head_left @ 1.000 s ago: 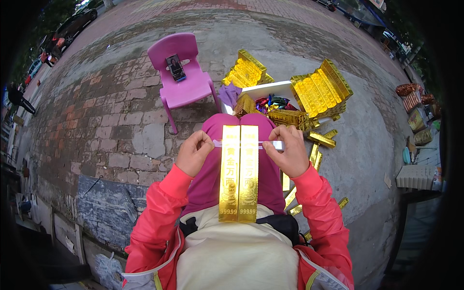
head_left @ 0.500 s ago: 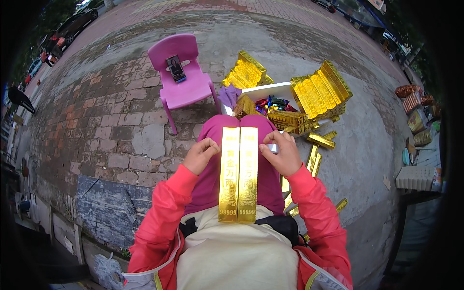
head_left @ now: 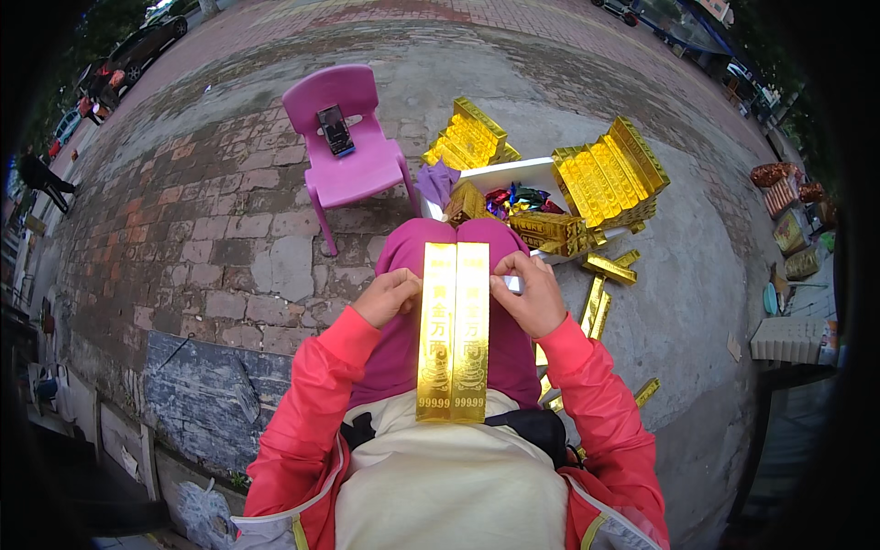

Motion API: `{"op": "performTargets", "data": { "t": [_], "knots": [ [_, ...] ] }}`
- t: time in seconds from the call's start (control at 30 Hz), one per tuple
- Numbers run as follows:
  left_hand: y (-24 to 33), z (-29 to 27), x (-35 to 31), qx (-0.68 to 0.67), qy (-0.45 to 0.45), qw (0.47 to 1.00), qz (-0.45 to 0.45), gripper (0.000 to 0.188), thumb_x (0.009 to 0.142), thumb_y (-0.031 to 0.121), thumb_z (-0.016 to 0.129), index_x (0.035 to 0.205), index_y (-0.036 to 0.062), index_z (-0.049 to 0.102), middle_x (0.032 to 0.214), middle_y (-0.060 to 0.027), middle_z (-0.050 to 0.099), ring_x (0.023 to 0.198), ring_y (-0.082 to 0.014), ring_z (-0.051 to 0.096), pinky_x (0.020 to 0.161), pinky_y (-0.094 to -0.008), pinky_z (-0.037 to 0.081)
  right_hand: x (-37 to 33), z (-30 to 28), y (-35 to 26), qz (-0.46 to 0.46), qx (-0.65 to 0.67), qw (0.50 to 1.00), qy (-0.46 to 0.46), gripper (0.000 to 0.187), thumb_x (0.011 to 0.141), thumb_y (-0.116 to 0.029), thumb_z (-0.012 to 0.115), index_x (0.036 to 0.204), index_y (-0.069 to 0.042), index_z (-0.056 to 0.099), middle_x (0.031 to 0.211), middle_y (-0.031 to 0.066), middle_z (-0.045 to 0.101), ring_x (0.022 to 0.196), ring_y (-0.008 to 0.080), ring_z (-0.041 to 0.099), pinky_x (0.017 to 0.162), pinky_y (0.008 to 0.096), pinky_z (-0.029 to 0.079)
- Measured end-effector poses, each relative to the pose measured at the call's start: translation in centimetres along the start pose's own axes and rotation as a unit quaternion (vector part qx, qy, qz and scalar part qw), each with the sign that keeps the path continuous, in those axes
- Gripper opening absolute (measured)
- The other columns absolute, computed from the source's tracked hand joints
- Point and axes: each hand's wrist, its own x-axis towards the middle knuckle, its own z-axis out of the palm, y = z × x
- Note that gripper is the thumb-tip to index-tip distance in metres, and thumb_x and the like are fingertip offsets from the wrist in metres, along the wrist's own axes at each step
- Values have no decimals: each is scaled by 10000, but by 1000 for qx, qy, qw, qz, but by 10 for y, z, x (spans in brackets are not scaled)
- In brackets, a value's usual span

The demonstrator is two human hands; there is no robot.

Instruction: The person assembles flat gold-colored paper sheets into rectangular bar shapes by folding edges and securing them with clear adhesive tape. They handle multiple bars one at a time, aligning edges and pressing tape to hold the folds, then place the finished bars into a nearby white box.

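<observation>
Two long shiny gold foil paper bars lie side by side across my lap, a left bar [head_left: 435,348] and a right bar [head_left: 472,348], with printed characters on their upper faces. My left hand [head_left: 390,298] is closed, its thumb and fingertips pinched at the outer edge of the left bar near its far end. Opposite it, my right hand [head_left: 536,298] has thumb and forefinger pinched at the right bar's outer edge. The undersides of both bars are hidden.
Beyond my knees, a white box [head_left: 522,170] holds colourful foil pieces [head_left: 518,197]. Stacked gold bars [head_left: 610,179] stand at its right, more [head_left: 467,137] behind. Loose gold bars [head_left: 596,307] lie on the ground to my right. A pink chair [head_left: 353,174] carries a phone [head_left: 335,130].
My left hand has shifted slightly right and nearer, up against the left bar's edge. My right hand has moved slightly left. The bars have barely moved.
</observation>
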Motion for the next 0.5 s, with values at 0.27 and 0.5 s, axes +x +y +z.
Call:
{"op": "performTargets", "data": {
  "t": [0.27, 0.5],
  "knots": [
    [3, 0, -3, 41, -16, 999, -19, 221, 1019, 284, 608, 944, 77, 595, 765, 26, 571, 696, -58, 523, 619, -216, 388, -1, 0, -2, -3, -10, 1000, 16, 179, 857, -251, 707, 907, -88, 650, 876, 44, 672, 887, 259, 586, 888, 386, 422],
    [8, 20, -2, 6, 87, 983, 159, 247, 1000, 202, 660, 1097, 18, 527, 841, -4, 584, 664, -65, 543, 619, -227, 463, -1, 0, -6, -3, -29, 999, 27, 179, 848, -258, 712, 893, -97, 649, 864, 45, 674, 867, 262, 585, 880, 391, 429]
  ]
}}
